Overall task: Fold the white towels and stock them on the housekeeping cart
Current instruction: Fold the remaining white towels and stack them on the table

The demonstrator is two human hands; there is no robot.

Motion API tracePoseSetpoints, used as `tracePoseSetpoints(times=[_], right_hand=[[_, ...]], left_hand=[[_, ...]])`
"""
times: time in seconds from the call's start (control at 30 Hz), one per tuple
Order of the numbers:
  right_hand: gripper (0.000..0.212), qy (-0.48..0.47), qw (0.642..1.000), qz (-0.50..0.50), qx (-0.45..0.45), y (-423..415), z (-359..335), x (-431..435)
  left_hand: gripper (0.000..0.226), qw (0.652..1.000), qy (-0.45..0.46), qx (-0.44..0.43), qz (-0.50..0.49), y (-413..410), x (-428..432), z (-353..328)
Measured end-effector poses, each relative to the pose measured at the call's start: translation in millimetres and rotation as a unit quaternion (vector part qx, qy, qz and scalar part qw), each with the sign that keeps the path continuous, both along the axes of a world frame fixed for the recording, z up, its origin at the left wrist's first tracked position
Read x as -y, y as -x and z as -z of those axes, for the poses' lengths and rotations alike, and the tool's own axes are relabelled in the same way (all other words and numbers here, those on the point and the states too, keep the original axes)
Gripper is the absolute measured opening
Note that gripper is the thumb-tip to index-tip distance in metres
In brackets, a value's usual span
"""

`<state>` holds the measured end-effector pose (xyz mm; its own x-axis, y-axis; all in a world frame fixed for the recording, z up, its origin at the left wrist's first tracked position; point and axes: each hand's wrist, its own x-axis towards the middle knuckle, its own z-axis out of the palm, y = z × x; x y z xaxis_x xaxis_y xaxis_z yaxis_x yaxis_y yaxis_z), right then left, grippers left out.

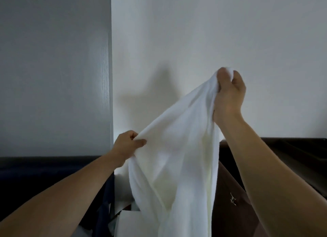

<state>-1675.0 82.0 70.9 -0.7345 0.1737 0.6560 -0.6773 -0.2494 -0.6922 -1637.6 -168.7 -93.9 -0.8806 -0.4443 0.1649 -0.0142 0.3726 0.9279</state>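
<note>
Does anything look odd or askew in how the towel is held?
Nothing is damaged or spilled. The white towel hangs askew: the right hand pinches one bunched end high, the left hand holds an edge much lower, so the cloth slants.

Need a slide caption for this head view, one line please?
Both hands, left low and right raised, grip a white towel held up before a pale wall.

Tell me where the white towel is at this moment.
In the head view the white towel hangs mid-air at centre frame before the pale wall, pinched by the raised right hand and the lower left hand.
</note>
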Motion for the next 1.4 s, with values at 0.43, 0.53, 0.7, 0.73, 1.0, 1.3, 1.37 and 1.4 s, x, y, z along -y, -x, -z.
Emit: tracePoseSetpoints(times=[0.43, 0.53, 0.7, 0.73, 1.0, 1.3, 1.37, 1.4], right_hand=[[0.027, -0.487, 0.863, 0.071, 0.114, 13, 41, -36], [0.033, -0.452, 0.877, -0.075, 0.146, 0, 72, -27], [0.008, -0.358, 0.849, -0.289, 0.260, -12, 110, -15], [0.010, -0.362, 0.856, -0.269, 0.254, -12, 113, -13], [0.019, -0.224, 0.958, -0.106, 0.147, 3, 63, -18], [0.030, -0.232, 0.961, 0.101, 0.109, 35, 41, -71], [0.023, -0.353, 0.926, 0.095, 0.095, 31, 56, -57], [0.013, -0.380, 0.919, 0.048, 0.097, 25, 65, -46]], left_hand=[[0.026, 0.983, -0.055, 0.015, 0.175, 0, -47, -86], [0.017, 0.966, 0.105, 0.005, 0.237, 2, -65, -87], [0.024, 0.956, 0.183, -0.004, 0.231, 4, -70, -70], [0.020, 0.944, 0.234, 0.012, 0.231, 5, -68, -64], [0.016, 0.965, 0.225, 0.071, 0.118, 5, -31, -5], [0.014, 0.991, 0.131, -0.022, 0.004, -6, -11, -31], [0.012, 0.990, 0.123, -0.055, 0.047, -8, -32, -53], [0.014, 0.984, 0.151, -0.061, 0.079, -8, -46, -64]])
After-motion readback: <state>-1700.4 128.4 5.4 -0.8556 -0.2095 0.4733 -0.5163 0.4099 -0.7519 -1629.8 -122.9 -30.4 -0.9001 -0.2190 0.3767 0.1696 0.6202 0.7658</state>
